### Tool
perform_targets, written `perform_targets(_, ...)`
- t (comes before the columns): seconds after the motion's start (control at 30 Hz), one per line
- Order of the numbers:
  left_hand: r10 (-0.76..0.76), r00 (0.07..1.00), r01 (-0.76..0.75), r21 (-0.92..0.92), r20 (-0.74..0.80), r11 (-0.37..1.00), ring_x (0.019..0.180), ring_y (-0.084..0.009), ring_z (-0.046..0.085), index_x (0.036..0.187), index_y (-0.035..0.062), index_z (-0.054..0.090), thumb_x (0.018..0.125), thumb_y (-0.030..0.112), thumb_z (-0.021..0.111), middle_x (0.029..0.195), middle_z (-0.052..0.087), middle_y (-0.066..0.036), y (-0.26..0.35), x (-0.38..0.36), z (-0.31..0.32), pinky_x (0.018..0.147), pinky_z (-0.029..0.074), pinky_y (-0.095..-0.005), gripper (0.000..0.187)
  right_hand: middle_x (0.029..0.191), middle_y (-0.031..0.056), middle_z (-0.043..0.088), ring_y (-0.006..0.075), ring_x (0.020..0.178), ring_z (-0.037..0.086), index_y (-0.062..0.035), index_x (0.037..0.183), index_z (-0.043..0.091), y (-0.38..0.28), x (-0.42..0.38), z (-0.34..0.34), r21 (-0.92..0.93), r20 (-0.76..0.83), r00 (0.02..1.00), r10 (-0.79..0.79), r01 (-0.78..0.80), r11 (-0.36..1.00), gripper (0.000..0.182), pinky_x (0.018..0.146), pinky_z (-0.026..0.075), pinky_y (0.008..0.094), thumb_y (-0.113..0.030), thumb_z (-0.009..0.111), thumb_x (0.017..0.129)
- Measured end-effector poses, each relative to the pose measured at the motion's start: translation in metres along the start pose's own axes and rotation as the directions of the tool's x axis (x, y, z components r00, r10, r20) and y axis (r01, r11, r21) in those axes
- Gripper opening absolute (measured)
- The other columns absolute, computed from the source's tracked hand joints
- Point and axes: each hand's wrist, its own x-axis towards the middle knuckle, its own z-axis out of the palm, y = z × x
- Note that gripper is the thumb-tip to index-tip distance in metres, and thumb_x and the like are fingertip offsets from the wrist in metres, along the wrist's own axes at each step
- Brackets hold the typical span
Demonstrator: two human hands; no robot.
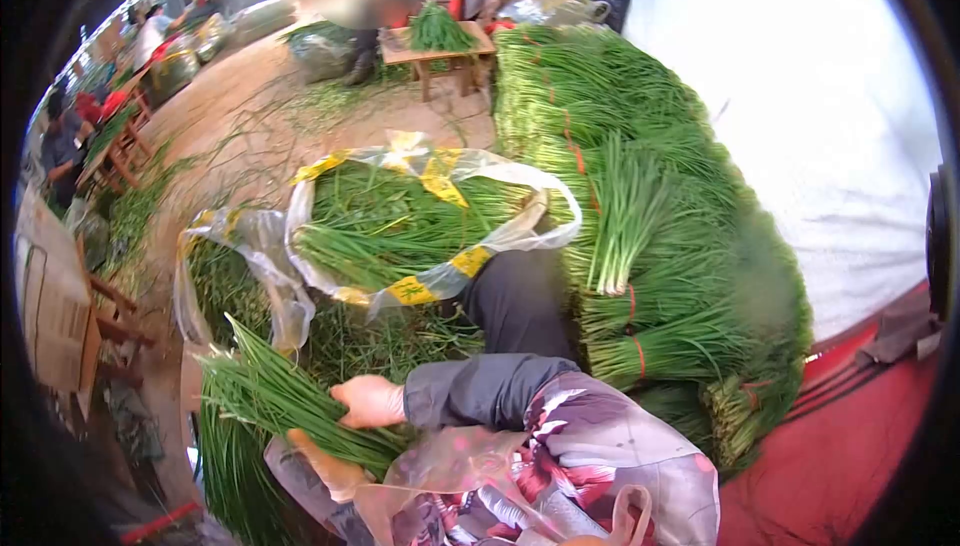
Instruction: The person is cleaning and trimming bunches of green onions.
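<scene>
Both my hands hold a loose bunch of long green garlic chives (pixel 285 386) at the lower left. My right hand (pixel 372 402), in a dark sleeve, is closed over the top of the bunch. Below it, my left hand (pixel 328 468) grips the stalks from underneath, its fingers partly hidden by the leaves. More long leaves (pixel 230 461) hang down beside my lap. Near my knee stands an open clear plastic bag (pixel 410 291) with yellow markings, holding cut chives. A floral apron (pixel 600 436) covers my body.
Stacked chive bundles (pixel 660 246) with red ties run along the right, beside a white sheet (pixel 790 96). A second plastic bag (pixel 250 256) stands left. Behind are a small wooden table (pixel 400 50) with chives and a carton (pixel 50 296). Other people sit farther back.
</scene>
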Motion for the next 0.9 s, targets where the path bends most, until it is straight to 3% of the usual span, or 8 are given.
perform_targets(0.1, 0.030, 0.986, -0.085, 0.343, 0.163, 0.936, 0.115, -0.0250, 0.051, 0.139, 0.0085, 0.039, 0.087, 0.022, 0.065, 0.132, 0.049, -0.009, -0.003, -0.009, 0.011, 0.098, 0.043, -0.0402, 0.060, 0.091, 0.0220, 0.065, 0.0398, 0.087, 0.063, -0.0006, 0.105, 0.058, 0.011, -0.005, 0.009, -0.135, -0.006, 0.999, -0.037, 0.035, 0.990, 0.045, 0.074, 0.049, 0.0431, -0.035, 0.065, 0.076)
perform_targets(0.17, -0.074, 0.978, 0.033, 0.204, 0.195, 0.979, 0.115, -0.0248, 0.052, 0.139, 0.0086, 0.038, 0.084, 0.013, 0.068, 0.131, 0.049, -0.009, -0.001, -0.021, 0.024, 0.097, 0.045, -0.0396, 0.063, 0.092, 0.0227, 0.065, 0.0407, 0.088, 0.062, 0.0010, 0.106, 0.057, 0.009, -0.012, 0.003, -0.097, -0.013, 0.998, -0.067, 0.066, 0.993, 0.047, 0.074, 0.049, 0.0426, -0.037, 0.064, 0.079)
perform_targets(0.23, -0.138, 0.964, 0.053, 0.342, 0.230, 0.938, 0.114, -0.0228, 0.052, 0.137, 0.0040, 0.039, 0.078, 0.003, 0.068, 0.129, 0.049, -0.010, -0.005, -0.027, 0.023, 0.098, 0.044, -0.0367, 0.066, 0.088, 0.0225, 0.065, 0.0421, 0.086, 0.062, 0.0010, 0.098, 0.059, 0.007, -0.020, -0.002, 0.456, -0.261, 0.953, -0.151, 0.260, 0.851, 0.040, 0.074, 0.050, 0.0437, -0.035, 0.062, 0.081)
perform_targets(0.43, -0.300, 0.916, 0.179, 0.397, 0.268, 0.900, 0.102, -0.0250, 0.060, 0.131, 0.0042, 0.044, 0.079, 0.001, 0.064, 0.119, 0.056, -0.011, -0.025, -0.018, 0.055, 0.088, 0.050, -0.0374, 0.056, 0.089, 0.0265, 0.062, 0.0450, 0.087, 0.060, 0.0025, 0.099, 0.056, 0.012, -0.011, -0.007, 0.207, -0.356, 0.924, -0.142, 0.226, 0.952, 0.044, 0.073, 0.048, 0.0450, -0.036, 0.063, 0.081)
perform_targets(0.57, -0.418, 0.865, 0.207, 0.560, 0.278, 0.802, 0.094, -0.0262, 0.064, 0.127, 0.0026, 0.047, 0.079, 0.000, 0.061, 0.111, 0.061, -0.014, 0.031, -0.006, 0.045, 0.081, 0.054, -0.0352, 0.050, 0.099, 0.0167, 0.069, 0.0227, 0.092, 0.065, -0.0004, 0.107, 0.064, -0.005, -0.021, -0.067, 0.340, -0.019, 0.987, -0.161, 0.158, 0.927, 0.044, 0.082, 0.050, 0.0353, -0.033, 0.070, 0.077)
perform_targets(0.63, -0.440, 0.866, 0.299, 0.460, 0.237, 0.836, 0.081, -0.0192, 0.063, 0.117, 0.0013, 0.055, 0.074, -0.004, 0.066, 0.100, 0.065, -0.010, 0.063, -0.019, 0.079, 0.070, 0.052, -0.0305, 0.044, 0.093, 0.0150, 0.069, 0.0211, 0.084, 0.065, -0.0025, 0.105, 0.066, 0.013, -0.007, -0.082, 0.293, 0.040, 0.959, -0.281, 0.257, 0.921, 0.042, 0.077, 0.051, 0.0345, -0.034, 0.070, 0.079)
perform_targets(0.7, -0.501, 0.845, 0.262, 0.674, 0.185, 0.691, 0.087, -0.0208, 0.065, 0.116, 0.0019, 0.057, 0.075, -0.003, 0.062, 0.098, 0.066, -0.011, 0.083, -0.004, 0.055, 0.075, 0.053, -0.0292, 0.041, 0.078, 0.0098, 0.066, 0.0163, 0.067, 0.061, 0.0014, 0.101, 0.065, 0.008, -0.002, -0.089, 0.255, 0.139, 0.987, -0.079, 0.041, 0.966, 0.041, 0.063, 0.049, 0.0314, -0.034, 0.067, 0.081)
perform_targets(0.9, -0.455, 0.886, 0.324, 0.587, 0.087, 0.742, 0.075, -0.0153, 0.062, 0.112, 0.0026, 0.060, 0.074, -0.002, 0.066, 0.095, 0.066, -0.009, 0.104, -0.022, 0.045, 0.065, 0.049, -0.0267, 0.039, 0.070, 0.0063, 0.065, 0.0123, 0.060, 0.061, -0.0053, 0.107, 0.065, 0.007, 0.006, -0.095, 0.087, 0.259, 0.966, -0.018, -0.004, 0.996, 0.035, 0.059, 0.049, 0.0309, -0.031, 0.063, 0.084)
